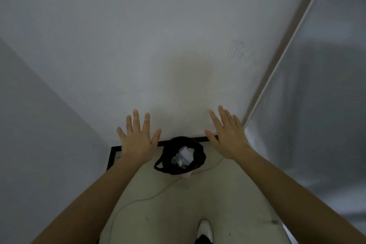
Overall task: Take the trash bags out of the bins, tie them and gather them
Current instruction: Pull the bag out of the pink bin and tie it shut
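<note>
We are holding our left hand (136,140) and right hand (225,136) spread, empty, flanking the bag (179,155) below; next, gripping its rim to lift.

Pale floor (178,214) bears a bin (187,175) lined with a black trash bag (168,156) — white cable (138,200) alongside.

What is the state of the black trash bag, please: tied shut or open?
Open: the black trash bag is untied, its mouth spread wide, and crumpled paper shows inside it.
</note>
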Demonstrator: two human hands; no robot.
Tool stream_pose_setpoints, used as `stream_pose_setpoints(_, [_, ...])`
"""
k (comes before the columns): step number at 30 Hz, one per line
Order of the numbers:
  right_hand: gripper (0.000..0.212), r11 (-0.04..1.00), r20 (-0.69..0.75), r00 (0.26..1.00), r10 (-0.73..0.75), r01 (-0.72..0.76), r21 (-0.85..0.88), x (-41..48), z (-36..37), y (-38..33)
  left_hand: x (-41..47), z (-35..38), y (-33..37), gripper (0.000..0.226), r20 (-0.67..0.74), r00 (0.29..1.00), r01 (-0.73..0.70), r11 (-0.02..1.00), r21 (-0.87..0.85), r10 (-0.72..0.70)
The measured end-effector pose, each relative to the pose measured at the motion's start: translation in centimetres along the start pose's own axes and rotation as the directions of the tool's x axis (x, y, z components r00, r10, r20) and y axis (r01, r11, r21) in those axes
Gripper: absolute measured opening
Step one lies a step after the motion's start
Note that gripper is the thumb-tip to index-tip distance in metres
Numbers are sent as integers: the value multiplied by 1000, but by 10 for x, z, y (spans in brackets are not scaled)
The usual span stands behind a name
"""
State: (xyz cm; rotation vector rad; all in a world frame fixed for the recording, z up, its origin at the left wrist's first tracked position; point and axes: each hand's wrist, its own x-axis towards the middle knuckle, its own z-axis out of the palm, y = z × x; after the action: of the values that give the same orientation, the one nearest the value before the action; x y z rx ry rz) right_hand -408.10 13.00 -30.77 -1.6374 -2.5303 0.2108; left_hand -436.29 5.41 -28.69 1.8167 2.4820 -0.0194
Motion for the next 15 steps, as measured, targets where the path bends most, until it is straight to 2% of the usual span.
stream_pose_setpoints(3, [77,1000,93,996,15,-17,16,45,26,-3,40,11,-9,75,28,1000,4,1000,8,-4])
stream_pose_setpoints(6, [77,988,149,985,85,-103,118,66,59,-10,65,38,-20,72,40,999,-4,995,-101,8])
stream_pose_setpoints(10, [72,947,228,954,194,-243,212,87,120,-7,110,102,-39,72,159,987,8,969,-249,32])
stream_pose_setpoints(13, [66,883,284,904,320,-393,258,88,180,2,131,169,-46,65,293,956,132,908,-398,-10])
stream_pose_setpoints(15, [66,771,346,831,435,-542,333,85,237,7,142,233,-51,62,432,900,273,845,-461,-55])
